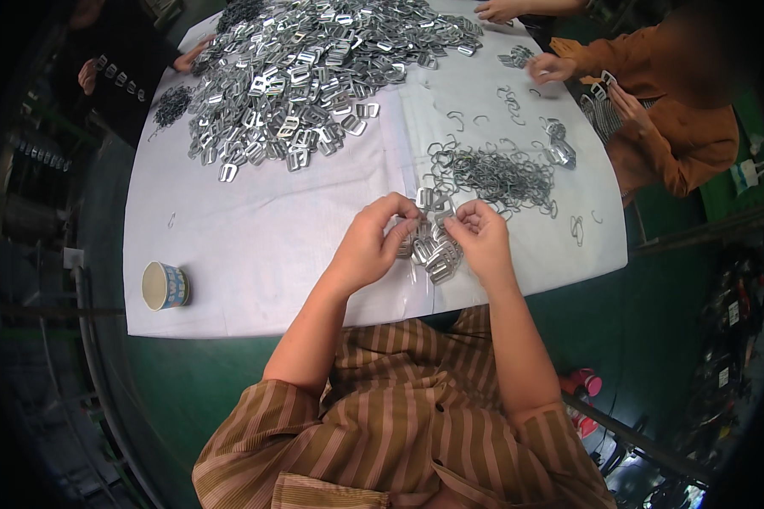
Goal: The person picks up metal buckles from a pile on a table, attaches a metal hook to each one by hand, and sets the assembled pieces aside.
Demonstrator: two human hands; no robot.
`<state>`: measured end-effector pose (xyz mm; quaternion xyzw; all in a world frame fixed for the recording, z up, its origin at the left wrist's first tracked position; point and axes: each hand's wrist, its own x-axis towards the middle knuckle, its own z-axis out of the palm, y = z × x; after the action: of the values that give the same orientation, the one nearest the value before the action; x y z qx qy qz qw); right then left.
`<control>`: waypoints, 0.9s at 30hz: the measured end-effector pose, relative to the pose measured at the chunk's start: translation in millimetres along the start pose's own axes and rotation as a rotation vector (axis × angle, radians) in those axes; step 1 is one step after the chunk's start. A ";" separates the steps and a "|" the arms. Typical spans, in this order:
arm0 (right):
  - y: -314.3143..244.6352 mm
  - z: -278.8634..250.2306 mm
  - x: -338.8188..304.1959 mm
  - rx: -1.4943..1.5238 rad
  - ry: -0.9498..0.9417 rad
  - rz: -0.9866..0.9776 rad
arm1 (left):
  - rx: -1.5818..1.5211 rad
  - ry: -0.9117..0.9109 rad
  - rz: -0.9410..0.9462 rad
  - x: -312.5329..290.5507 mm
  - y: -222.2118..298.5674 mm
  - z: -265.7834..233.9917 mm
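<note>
Small silvery slide buckles (437, 257) lie in a loose heap near the table's front edge, under and between my hands. My left hand (372, 240) is closed in a pinch, its fingertips on a metal buckle (424, 198) at the heap's far side. From the right, my right hand (484, 241) pinches another buckle (442, 217), thumb and forefinger together. The two hands are a few finger widths apart. My fingers partly hide what they grip. Just beyond my right hand spreads a tangled pile of open wire rings (497, 178).
A large mound of buckles (306, 76) covers the far part of the white-covered table (255, 246). A paper cup (165, 286) stands at the left front. Co-workers' hands (553, 68) handle buckles at the right and far left. Loose wire rings (577, 229) lie at right.
</note>
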<state>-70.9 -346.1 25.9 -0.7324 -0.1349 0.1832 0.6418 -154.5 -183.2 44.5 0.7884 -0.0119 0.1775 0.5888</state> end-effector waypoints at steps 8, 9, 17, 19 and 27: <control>-26.5 -5.3 -10.1 0.160 0.072 -0.126 | 0.363 -0.129 0.057 12.3 12.7 21.4; -26.2 -6.5 -11.0 0.095 0.098 -0.154 | 0.415 -0.148 0.038 13.6 12.1 23.4; -32.5 -27.1 -2.3 0.010 0.251 -0.222 | 0.625 0.113 0.000 105.0 -70.6 22.5; -34.2 -32.0 0.7 0.024 0.267 -0.206 | 0.920 0.065 0.045 126.4 -83.4 29.2; -38.6 -36.4 7.7 0.132 0.239 -0.176 | 1.245 -0.244 0.035 151.1 -66.2 39.6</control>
<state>-46.5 -369.7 67.3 -0.6904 -0.1091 0.0464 0.7137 12.6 -171.1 18.1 0.9974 0.0137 0.0694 0.0113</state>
